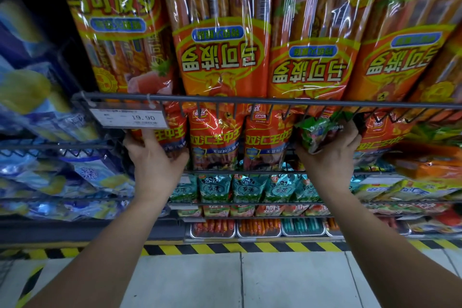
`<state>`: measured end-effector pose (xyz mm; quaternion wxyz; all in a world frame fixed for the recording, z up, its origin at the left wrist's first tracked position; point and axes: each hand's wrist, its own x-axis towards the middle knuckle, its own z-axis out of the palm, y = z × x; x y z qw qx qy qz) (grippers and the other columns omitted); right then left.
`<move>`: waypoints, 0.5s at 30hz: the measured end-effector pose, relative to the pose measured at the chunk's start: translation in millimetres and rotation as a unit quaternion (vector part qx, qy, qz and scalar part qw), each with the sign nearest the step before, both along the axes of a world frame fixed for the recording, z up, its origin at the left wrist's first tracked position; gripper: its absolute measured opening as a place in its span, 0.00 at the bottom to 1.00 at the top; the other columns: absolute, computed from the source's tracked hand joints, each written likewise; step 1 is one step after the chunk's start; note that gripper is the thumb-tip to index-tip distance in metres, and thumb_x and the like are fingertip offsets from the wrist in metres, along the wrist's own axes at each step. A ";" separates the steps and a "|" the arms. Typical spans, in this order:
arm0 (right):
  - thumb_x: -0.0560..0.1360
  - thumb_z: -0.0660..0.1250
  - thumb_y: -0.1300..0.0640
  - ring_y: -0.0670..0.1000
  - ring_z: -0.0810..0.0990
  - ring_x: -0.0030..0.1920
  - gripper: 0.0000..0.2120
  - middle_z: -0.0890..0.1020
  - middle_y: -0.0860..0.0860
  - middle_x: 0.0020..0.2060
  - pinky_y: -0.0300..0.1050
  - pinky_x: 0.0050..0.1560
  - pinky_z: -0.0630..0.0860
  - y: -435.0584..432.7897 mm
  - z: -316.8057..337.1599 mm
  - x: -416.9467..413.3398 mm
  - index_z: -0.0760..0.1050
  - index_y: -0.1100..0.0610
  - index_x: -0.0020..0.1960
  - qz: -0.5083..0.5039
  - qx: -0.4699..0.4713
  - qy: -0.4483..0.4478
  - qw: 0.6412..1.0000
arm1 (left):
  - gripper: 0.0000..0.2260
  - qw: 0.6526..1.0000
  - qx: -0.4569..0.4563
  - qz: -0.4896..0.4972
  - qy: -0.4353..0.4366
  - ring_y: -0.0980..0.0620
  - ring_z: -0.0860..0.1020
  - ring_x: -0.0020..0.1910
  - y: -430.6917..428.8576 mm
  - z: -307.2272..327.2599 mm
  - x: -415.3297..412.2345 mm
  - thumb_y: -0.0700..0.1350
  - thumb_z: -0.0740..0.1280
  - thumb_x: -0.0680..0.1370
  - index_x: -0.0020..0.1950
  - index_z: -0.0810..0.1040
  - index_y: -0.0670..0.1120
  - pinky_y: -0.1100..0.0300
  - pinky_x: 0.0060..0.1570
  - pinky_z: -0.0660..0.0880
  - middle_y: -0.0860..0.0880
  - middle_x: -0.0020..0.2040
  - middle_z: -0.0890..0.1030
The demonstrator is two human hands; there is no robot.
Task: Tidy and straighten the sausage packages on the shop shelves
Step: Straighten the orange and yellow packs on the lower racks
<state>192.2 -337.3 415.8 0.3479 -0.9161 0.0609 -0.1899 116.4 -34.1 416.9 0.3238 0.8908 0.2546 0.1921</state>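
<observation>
Tall orange sausage packages (pixel 220 57) stand in a row behind the grey wire rail (pixel 250 100) of the upper shelf. Below it, shorter red sausage packages (pixel 215 140) stand side by side. My left hand (pixel 155 157) grips the leftmost red package (pixel 172 132), thumb on its right edge, just under the price tag. My right hand (pixel 332 155) is closed on a small crumpled green packet (pixel 315 132) held up against the underside of the upper shelf, to the right of the red row.
A price tag (pixel 130 117) reading 19.90 hangs from the rail. Blue and yellow bags (pixel 50 132) fill the shelves on the left. Teal packets (pixel 250 187) and trays of loose sausages (pixel 257 227) sit on lower shelves. Yellow-black hazard tape (pixel 225 249) edges the tiled floor.
</observation>
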 end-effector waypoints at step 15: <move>0.66 0.82 0.55 0.53 0.70 0.62 0.43 0.65 0.54 0.62 0.47 0.63 0.73 -20.7 26.0 -64.7 0.56 0.50 0.69 -0.043 0.291 -0.121 0.948 | 0.37 0.993 0.058 -0.084 0.062 0.34 0.67 0.67 -79.5 -1.3 -56.2 0.52 0.76 0.70 0.72 0.61 0.46 0.42 0.56 0.76 0.40 0.72 0.58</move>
